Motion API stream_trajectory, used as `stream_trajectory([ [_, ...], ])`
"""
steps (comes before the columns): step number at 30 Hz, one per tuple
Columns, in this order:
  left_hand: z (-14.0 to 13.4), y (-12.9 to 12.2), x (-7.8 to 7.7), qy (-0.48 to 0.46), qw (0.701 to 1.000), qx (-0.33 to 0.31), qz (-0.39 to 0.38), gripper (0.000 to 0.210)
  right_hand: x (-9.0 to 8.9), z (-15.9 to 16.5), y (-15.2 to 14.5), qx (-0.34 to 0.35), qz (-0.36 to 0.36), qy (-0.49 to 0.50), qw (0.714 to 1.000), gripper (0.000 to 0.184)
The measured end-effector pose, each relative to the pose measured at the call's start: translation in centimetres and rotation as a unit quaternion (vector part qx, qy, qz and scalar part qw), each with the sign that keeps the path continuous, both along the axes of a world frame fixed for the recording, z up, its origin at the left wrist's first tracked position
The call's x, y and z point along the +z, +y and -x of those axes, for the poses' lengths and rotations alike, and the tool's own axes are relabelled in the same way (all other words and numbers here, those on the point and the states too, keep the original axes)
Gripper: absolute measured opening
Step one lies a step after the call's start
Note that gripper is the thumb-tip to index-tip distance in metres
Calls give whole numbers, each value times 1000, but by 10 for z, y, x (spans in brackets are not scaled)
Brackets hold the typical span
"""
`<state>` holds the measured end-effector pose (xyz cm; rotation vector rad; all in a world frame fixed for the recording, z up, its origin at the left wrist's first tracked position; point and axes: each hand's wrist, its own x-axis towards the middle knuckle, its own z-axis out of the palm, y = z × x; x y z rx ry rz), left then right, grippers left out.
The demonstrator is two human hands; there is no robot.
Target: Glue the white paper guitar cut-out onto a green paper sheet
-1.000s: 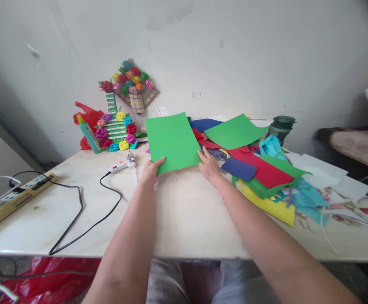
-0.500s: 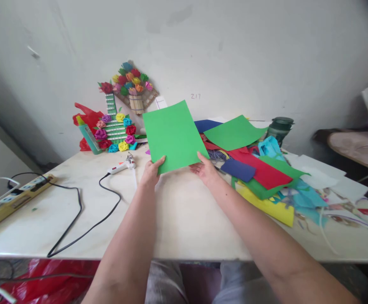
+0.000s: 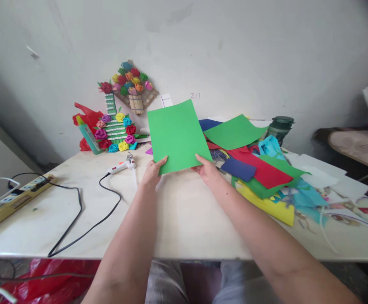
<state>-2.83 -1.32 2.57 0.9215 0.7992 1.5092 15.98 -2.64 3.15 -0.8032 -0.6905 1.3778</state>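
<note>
A flat green sheet of craft paper [image 3: 179,137] is held up, tilted, above the table. My left hand [image 3: 153,171] pinches its lower left corner, thumb on the front face. Near the lower right corner my right hand [image 3: 205,169] grips the same sheet, thumb in front and fingers behind. The hidden fingers of both hands lie under the paper. Left of my left hand, a white glue gun [image 3: 120,166] lies on the table [image 3: 199,223] with its black cord trailing.
Coloured paper scraps, including a red sheet [image 3: 269,173] and a yellow one [image 3: 269,204], heap at the right near a dark bottle [image 3: 279,128]. A power strip [image 3: 19,200] lies left. Behind stand a flower-covered guitar shape [image 3: 115,131], a glue bottle [image 3: 88,135] and a flower-basket piece [image 3: 136,103].
The green sheet has shifted slightly to the right and turned a little. My right hand's thumb has slid slightly left along its lower edge. Both hands keep their hold.
</note>
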Motion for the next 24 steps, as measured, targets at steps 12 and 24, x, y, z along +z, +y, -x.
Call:
stream_trajectory([
  [12, 0, -3, 4, -4, 1000, -17, 5, 34, 5, 0, 0, -28, -36, 0, 999, 36],
  [24, 2, -1, 1, 12, 1000, -28, -5, 35, 2, -2, 2, -54, -45, -32, 997, 36],
])
